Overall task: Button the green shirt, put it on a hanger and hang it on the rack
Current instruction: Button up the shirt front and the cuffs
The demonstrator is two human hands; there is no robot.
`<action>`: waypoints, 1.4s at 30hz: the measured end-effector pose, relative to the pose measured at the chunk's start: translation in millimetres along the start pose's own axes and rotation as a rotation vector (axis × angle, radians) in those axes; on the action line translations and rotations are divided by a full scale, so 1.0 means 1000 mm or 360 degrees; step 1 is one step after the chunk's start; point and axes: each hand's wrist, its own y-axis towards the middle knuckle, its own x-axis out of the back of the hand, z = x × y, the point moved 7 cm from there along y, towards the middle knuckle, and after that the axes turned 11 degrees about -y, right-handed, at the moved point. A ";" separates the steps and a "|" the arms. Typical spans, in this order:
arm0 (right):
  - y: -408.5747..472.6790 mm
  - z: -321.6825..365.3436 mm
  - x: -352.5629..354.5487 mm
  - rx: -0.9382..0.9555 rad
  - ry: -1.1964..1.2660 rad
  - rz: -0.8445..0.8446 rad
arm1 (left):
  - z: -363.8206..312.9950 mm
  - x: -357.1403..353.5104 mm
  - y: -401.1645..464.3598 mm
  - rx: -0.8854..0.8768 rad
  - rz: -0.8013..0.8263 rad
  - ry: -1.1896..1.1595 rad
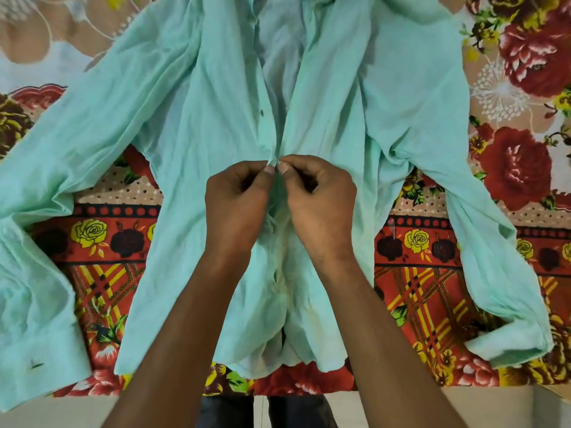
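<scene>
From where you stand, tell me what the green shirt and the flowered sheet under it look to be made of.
Green shirt: thin woven cloth, probably cotton, matte; it creases finely and bunches where both hands pinch its front edges. Flowered sheet: printed woven fabric, matte, lying flat; fibre cannot be told.

Both bare forearms rise from the bottom edge of the frame and converge toward its centre. The left hand (239, 199) and the right hand (319, 196) sit side by side just below mid-frame, backs toward the camera, knuckles almost touching. Each has its fingers curled inward, thumb and forefinger tips meeting in a pinch at the top, where the two pinches nearly meet.
</scene>
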 end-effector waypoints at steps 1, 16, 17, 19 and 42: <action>0.000 -0.001 0.000 -0.0022 0.0024 0.0012 | 0.001 0.000 -0.001 -0.0008 -0.0004 -0.0012; 0.012 -0.001 0.004 0.0075 -0.0038 0.0193 | 0.009 0.000 -0.005 0.0020 0.0009 -0.0158; 0.013 -0.003 0.004 0.0067 -0.0029 0.0230 | 0.009 0.001 -0.004 0.0019 -0.0008 -0.0145; 0.015 -0.004 0.005 0.0078 -0.0034 0.0290 | 0.007 0.000 -0.003 0.0012 -0.0034 -0.0127; 0.036 -0.008 -0.002 -0.0219 -0.0016 0.0618 | 0.014 -0.008 0.008 0.0452 0.0023 -0.0287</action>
